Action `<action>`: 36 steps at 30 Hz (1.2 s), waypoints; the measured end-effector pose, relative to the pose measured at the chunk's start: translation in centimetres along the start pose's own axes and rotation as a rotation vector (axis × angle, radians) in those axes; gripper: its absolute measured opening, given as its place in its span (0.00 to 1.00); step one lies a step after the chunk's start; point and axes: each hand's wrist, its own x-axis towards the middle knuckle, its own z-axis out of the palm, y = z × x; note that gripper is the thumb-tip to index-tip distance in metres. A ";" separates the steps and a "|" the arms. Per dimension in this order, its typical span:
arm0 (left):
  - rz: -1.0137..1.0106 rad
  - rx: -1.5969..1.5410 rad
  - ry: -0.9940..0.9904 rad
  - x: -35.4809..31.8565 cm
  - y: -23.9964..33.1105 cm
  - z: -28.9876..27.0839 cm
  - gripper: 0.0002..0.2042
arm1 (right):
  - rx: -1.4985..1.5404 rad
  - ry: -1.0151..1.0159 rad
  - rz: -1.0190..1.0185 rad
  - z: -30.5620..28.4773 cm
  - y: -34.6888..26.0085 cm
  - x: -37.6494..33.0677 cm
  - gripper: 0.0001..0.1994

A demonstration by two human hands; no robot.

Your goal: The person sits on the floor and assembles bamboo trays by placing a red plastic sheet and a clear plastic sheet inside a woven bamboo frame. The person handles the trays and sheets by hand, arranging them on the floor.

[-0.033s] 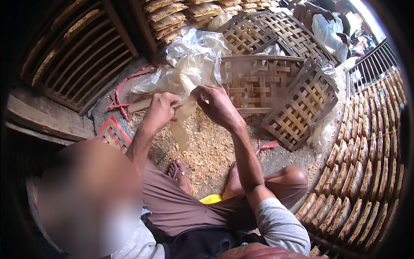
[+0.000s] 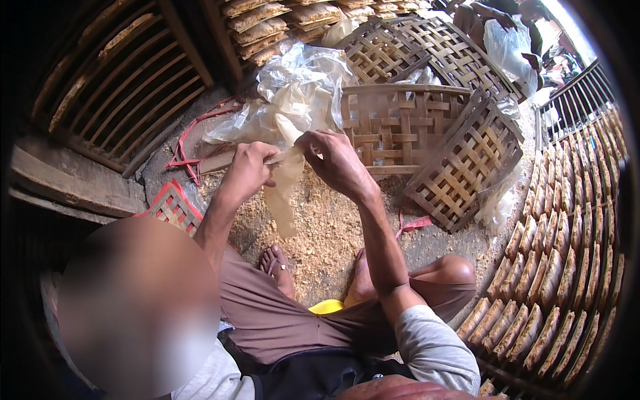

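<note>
So the left hand is closed around one side of a thin clear plastic bag, and the right hand pinches the other side just beside it, both about equally near. The bag's long axis hangs straight down from the two grips toward the sawdust-covered floor. It looks limp, crinkly, see-through and yellowish, with woven bamboo trays off to the right.

Nothing has shifted between the two views. The left hand and right hand keep the same pinching grip on the clear plastic bag, which hangs exactly as before above the sawdust-strewn floor.
</note>
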 end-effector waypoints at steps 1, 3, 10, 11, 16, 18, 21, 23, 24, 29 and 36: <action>0.016 -0.011 -0.012 -0.4 -0.2 0.1 0.15 | 0.010 0.007 -0.002 0.3 -0.1 -0.3 0.07; -0.029 0.010 -0.037 -0.4 0.5 -0.1 0.13 | -0.021 0.010 -0.001 0.1 -0.2 -0.2 0.07; -0.082 -0.057 -0.055 0.3 1.4 -0.3 0.09 | -0.087 0.047 0.008 -0.7 -0.1 0.5 0.06; -0.095 -0.142 -0.065 0.3 1.1 -0.3 0.09 | -0.078 0.057 -0.006 -0.8 -0.1 0.5 0.05; -0.043 -0.234 -0.152 1.1 -2.3 -0.3 0.07 | -0.088 0.019 0.042 -1.3 0.2 0.6 0.08; 0.047 -0.105 -0.173 1.2 -1.6 -0.1 0.07 | -0.152 0.028 0.045 -1.5 0.2 0.5 0.08; 0.016 -0.013 -0.150 1.4 0.6 -0.1 0.12 | -0.083 0.077 0.055 -2.0 0.4 0.6 0.08; 0.037 -0.047 -0.081 1.8 0.7 0.2 0.15 | -0.060 0.098 0.073 -1.9 0.5 0.6 0.08; 0.039 -0.008 -0.083 1.8 0.6 0.1 0.14 | -0.047 0.108 0.080 -1.9 0.5 0.6 0.08; 0.195 -0.046 -0.070 1.9 -1.0 0.4 0.12 | -0.071 0.130 0.128 -2.3 0.7 0.8 0.08; -0.023 -0.155 -0.123 1.3 0.8 0.8 0.06 | -0.060 0.178 0.113 -1.9 1.5 0.7 0.10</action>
